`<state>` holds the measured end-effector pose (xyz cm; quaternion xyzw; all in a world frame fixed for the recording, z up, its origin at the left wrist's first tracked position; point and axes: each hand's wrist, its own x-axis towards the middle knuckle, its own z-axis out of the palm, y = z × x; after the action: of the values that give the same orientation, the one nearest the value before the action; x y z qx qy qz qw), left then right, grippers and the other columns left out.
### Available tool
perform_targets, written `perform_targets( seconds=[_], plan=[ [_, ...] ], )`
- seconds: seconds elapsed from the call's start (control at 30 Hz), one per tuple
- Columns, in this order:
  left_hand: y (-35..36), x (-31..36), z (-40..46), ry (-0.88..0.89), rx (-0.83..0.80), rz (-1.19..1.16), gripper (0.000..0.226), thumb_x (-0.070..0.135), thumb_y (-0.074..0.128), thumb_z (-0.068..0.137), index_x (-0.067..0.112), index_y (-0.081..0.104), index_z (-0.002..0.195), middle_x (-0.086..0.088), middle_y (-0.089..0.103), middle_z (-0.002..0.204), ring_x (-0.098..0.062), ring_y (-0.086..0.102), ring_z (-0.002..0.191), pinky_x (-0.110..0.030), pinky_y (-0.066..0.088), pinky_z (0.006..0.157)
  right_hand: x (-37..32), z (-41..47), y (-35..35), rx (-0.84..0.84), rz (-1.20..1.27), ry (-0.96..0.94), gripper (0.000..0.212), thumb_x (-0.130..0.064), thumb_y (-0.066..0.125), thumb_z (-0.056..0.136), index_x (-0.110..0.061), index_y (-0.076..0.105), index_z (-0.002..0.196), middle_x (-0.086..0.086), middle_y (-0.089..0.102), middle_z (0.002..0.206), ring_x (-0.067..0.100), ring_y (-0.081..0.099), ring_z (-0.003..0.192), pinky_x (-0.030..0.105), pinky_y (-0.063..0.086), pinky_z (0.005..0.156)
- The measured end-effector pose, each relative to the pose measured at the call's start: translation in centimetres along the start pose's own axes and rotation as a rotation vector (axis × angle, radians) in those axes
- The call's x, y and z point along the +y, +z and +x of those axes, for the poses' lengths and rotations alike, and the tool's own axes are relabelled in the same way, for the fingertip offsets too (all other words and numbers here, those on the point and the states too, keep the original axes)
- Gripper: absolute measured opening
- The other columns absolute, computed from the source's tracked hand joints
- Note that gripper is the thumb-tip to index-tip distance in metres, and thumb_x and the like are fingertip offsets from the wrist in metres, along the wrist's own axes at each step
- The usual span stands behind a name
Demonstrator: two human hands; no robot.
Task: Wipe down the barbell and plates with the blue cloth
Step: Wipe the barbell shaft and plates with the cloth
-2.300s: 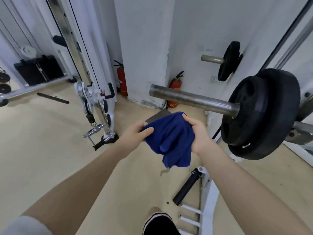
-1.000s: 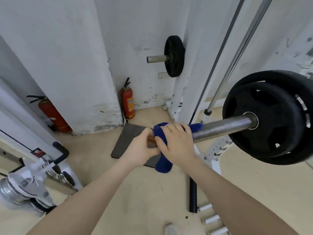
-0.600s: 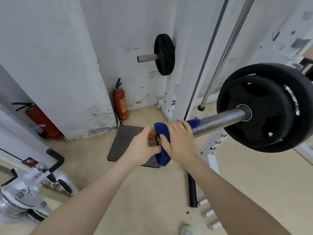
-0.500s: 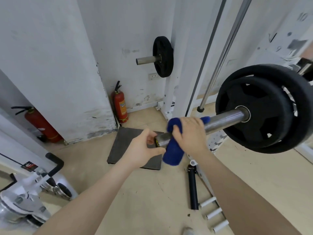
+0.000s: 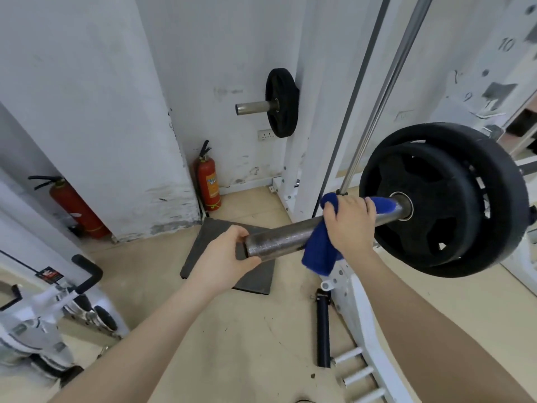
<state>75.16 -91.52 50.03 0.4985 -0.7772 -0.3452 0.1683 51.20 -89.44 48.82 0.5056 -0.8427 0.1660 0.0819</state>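
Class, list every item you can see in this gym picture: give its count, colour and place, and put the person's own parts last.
barbell sleeve: one, grey steel, centre
plates: two, black, on the barbell, right
blue cloth: one, wrapped over the sleeve
wall plate: one, black, on a peg, back
fire extinguishers: two, red, by the wall
floor mat: one, dark grey, under the sleeve end
black roller: one, on the floor
left hand: grip on the sleeve end
right hand: grip on cloth and sleeve
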Motion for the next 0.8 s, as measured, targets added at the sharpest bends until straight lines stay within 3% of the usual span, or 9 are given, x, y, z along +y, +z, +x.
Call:
perform_targets(
  seconds=[0.07, 0.13, 0.3, 0.4, 0.5, 0.6, 0.67, 0.73, 0.8],
  plan=[
    [0.2, 1.1, -0.1, 0.036, 0.053, 0.172, 0.052, 0.027, 0.066, 0.08, 0.022, 0.044, 0.126, 0.004, 0.051, 0.124, -0.013, 0.046, 0.112, -0.026, 0.04, 0.091, -1.3, -1.5, 0.5, 0.002, 0.033, -0.029, 0.046, -0.041, 0.024, 0.091, -0.014, 0.062, 0.094, 0.002, 0.065, 0.099, 0.024, 0.053, 0.105, 0.044, 0.019, 0.11],
    [0.5, 2.6, 0.0, 0.108, 0.102, 0.296, 0.06, 0.033, 0.064, 0.081, 0.024, 0.037, 0.134, 0.002, 0.046, 0.133, -0.018, 0.04, 0.123, -0.033, 0.036, 0.101, -2.6, -3.8, 0.9, 0.038, 0.052, -0.172, 0.044, -0.041, 0.03, 0.09, -0.015, 0.063, 0.102, 0.001, 0.064, 0.106, 0.024, 0.052, 0.111, 0.047, 0.018, 0.11],
    [2.5, 6.6, 1.6, 0.23, 0.081, 0.455, 0.052, 0.044, 0.056, 0.082, 0.03, 0.042, 0.13, 0.006, 0.052, 0.124, -0.017, 0.045, 0.115, -0.033, 0.032, 0.094, 1.5, -3.0, 1.1, 0.022, -0.058, -0.566, 0.044, -0.039, 0.034, 0.088, -0.015, 0.061, 0.114, 0.001, 0.064, 0.113, 0.024, 0.056, 0.111, 0.042, 0.024, 0.106],
    [4.7, 7.7, 2.8, 0.218, 0.032, 0.599, 0.054, 0.047, 0.054, 0.084, 0.025, 0.04, 0.131, 0.003, 0.05, 0.13, -0.021, 0.045, 0.117, -0.036, 0.031, 0.096, 4.3, 0.1, 0.0, -0.012, -0.047, -0.283, 0.052, -0.041, 0.018, 0.089, -0.015, 0.061, 0.102, 0.001, 0.064, 0.103, 0.023, 0.056, 0.103, 0.038, 0.025, 0.107],
    [6.2, 7.9, 3.2, 0.197, 0.112, 0.675, 0.047, 0.043, 0.049, 0.088, 0.025, 0.04, 0.131, 0.001, 0.05, 0.129, -0.022, 0.044, 0.117, -0.034, 0.027, 0.096, 4.3, 1.1, -0.2, 0.046, 0.039, -0.021, 0.06, -0.046, 0.016, 0.088, -0.01, 0.063, 0.1, 0.007, 0.065, 0.103, 0.027, 0.055, 0.107, 0.047, 0.025, 0.109],
    [6.7, 8.0, 3.2, 0.163, 0.168, 0.672, 0.042, 0.04, 0.05, 0.089, 0.027, 0.042, 0.128, 0.001, 0.051, 0.123, -0.021, 0.043, 0.115, -0.033, 0.025, 0.093, 4.3, -0.7, 0.1, 0.047, -0.006, -0.218, 0.053, -0.055, 0.031, 0.087, -0.017, 0.064, 0.102, 0.001, 0.064, 0.106, 0.027, 0.054, 0.11, 0.052, 0.028, 0.105],
    [6.8, 8.0, 3.3, 0.155, 0.171, 0.658, 0.042, 0.039, 0.051, 0.088, 0.028, 0.042, 0.128, 0.001, 0.051, 0.122, -0.021, 0.043, 0.115, -0.034, 0.025, 0.092, 6.4, -0.2, -0.1, 0.037, -0.03, -0.385, 0.049, -0.051, 0.033, 0.087, -0.018, 0.063, 0.107, -0.001, 0.064, 0.107, 0.025, 0.055, 0.108, 0.049, 0.032, 0.103],
    [6.8, 8.0, 3.3, 0.145, 0.179, 0.623, 0.043, 0.039, 0.053, 0.087, 0.028, 0.043, 0.128, 0.002, 0.052, 0.122, -0.021, 0.044, 0.115, -0.034, 0.026, 0.092, 8.6, 2.0, -0.4, 0.009, -0.035, -0.358, 0.047, -0.045, 0.027, 0.089, -0.016, 0.063, 0.097, 0.001, 0.064, 0.096, 0.025, 0.058, 0.098, 0.041, 0.035, 0.096],
    [6.8, 8.0, 3.2, 0.127, 0.186, 0.595, 0.045, 0.039, 0.056, 0.086, 0.029, 0.046, 0.128, 0.003, 0.052, 0.123, -0.02, 0.044, 0.116, -0.035, 0.025, 0.091, 9.6, 4.1, -0.7, -0.018, -0.041, -0.214, 0.051, -0.042, 0.018, 0.09, -0.013, 0.058, 0.079, 0.004, 0.062, 0.079, 0.026, 0.058, 0.082, 0.038, 0.038, 0.085]
  ],
)
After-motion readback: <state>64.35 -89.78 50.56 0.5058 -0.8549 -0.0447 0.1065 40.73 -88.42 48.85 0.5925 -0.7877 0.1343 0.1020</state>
